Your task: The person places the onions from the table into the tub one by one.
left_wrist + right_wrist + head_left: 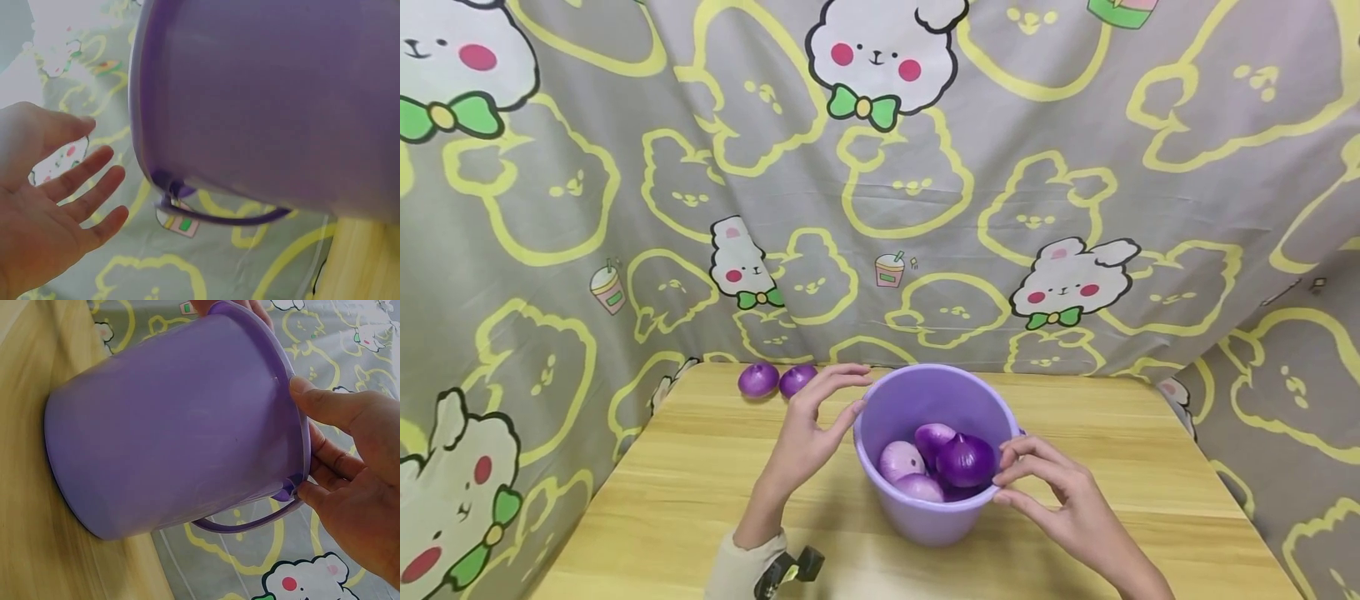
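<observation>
A purple bucket [940, 521] stands upright on the table, holding several purple onions [966, 460], some darker and some paler. My right hand [1067, 500] pinches the bucket's rim at the near right, with the thumb [328, 403] against the outer side of the rim. On the opposite side, my left hand [811, 429] is beside the rim, its fingers spread and loosely bent. In the left wrist view that hand [56, 194] appears apart from the bucket wall. A purple handle [250, 522] hangs along the bucket's outside.
Two more purple onions [758, 381] lie near the table's back left edge, one partly behind the left hand. The wooden table [700, 483] meets a grey curtain [820, 200] with cartoon prints at its back and sides.
</observation>
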{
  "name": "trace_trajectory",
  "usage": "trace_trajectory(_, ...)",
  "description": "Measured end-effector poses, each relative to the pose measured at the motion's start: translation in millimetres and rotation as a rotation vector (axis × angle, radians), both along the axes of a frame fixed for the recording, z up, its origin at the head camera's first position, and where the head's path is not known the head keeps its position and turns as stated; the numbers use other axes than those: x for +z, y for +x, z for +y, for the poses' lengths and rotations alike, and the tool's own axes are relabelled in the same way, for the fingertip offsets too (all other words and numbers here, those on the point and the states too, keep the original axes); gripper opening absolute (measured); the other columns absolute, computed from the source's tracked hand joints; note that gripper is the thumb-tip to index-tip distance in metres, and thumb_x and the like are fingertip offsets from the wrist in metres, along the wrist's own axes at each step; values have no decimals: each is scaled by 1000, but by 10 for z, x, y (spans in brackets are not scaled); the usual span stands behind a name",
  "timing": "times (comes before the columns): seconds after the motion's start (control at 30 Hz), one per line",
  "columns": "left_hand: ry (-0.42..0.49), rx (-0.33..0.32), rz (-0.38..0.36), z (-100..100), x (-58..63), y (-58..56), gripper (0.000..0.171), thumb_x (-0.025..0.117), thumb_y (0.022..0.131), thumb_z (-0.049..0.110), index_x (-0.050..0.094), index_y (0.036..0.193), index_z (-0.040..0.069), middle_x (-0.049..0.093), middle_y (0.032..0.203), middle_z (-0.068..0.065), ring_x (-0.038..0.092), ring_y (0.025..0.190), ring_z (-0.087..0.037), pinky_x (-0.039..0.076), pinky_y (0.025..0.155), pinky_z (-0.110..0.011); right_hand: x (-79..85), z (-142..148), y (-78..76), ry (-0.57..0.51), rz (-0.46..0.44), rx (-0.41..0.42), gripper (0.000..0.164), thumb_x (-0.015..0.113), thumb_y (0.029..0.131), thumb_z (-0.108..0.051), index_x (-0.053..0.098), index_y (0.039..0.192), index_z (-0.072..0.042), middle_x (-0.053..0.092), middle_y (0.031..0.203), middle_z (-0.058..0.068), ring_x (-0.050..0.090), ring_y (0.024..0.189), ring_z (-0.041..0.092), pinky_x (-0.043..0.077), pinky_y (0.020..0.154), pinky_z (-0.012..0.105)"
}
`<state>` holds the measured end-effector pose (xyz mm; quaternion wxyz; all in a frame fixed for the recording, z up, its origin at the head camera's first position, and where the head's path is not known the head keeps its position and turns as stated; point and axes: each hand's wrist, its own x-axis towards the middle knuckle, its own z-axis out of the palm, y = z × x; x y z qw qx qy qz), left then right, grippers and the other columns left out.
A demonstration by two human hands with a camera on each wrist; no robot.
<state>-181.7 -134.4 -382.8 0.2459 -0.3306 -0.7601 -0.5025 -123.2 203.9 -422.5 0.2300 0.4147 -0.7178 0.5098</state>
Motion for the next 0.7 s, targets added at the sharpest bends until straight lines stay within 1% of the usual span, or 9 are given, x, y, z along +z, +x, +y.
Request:
trace_trajectory(0.07, 1, 10, -3, -38, -15, -29, 31, 72, 91, -7, 72, 120, 6, 67, 130, -10, 59, 126, -26, 42, 113, -35, 0, 2, 0, -2, 0, 1, 53, 81, 61, 27, 73, 100, -9, 64, 108, 9, 60, 115, 17, 49, 103, 24)
trace_trajectory(0.17, -3, 23, -18, -100, -43, -69, 30, 72, 93, -4, 71, 121, 6, 67, 130, -8, 60, 125, -25, 44, 112, -37, -5, 2, -1, -5, 0, 3, 53, 81, 62, 27, 73, 100, -9, 64, 108, 9, 59, 115, 17, 49, 103, 24)
trace_trajectory(0.33, -22, 55, -51, -212, -106, -160, 29, 73, 94, 3, 71, 122, 11, 66, 131, -8, 59, 126, -24, 47, 108, -52, -14, 4, -5, -5, 0, 7, 54, 80, 62, 28, 74, 100, -9, 64, 108, 10, 60, 116, 18, 49, 104, 25)
trace_trajectory(0.4, -32, 70, -56, -250, -123, -195, 30, 73, 94, 4, 71, 123, 13, 66, 131, -9, 59, 127, -24, 47, 107, -55, -16, 8, -5, -3, -3, 4, 53, 81, 62, 27, 74, 101, -9, 64, 109, 10, 60, 116, 17, 49, 104, 25)
trace_trajectory(0.47, -43, 85, -48, -285, -135, -229, 30, 74, 94, 5, 71, 123, 13, 66, 131, -6, 58, 127, -23, 49, 105, -51, -17, 13, -4, 0, -3, 3, 52, 81, 63, 26, 73, 101, -9, 64, 109, 10, 60, 116, 17, 49, 104, 25)
trace_trajectory(0.53, -55, 98, -32, -310, -142, -261, 31, 75, 94, 6, 72, 123, 14, 66, 131, -4, 58, 127, -23, 49, 105, -44, -17, 16, -3, 3, -2, 0, 51, 81, 64, 24, 73, 101, -9, 64, 110, 10, 60, 116, 17, 49, 104, 26)
trace_trajectory(0.6, -64, 115, -9, -332, -145, -297, 32, 75, 93, 4, 72, 123, 14, 66, 130, -2, 58, 127, -23, 47, 106, -39, -17, 15, -4, 2, -1, 3, 51, 81, 64, 24, 73, 101, -9, 64, 110, 10, 60, 116, 18, 49, 105, 26)
trace_trajectory(0.7, -80, 161, 21, -376, -161, -348, 32, 75, 92, 2, 72, 122, 12, 66, 129, -4, 59, 126, -25, 44, 109, -33, -22, 2, -11, 0, -3, 8, 51, 81, 64, 24, 74, 101, -9, 64, 110, 10, 60, 117, 18, 48, 105, 26)
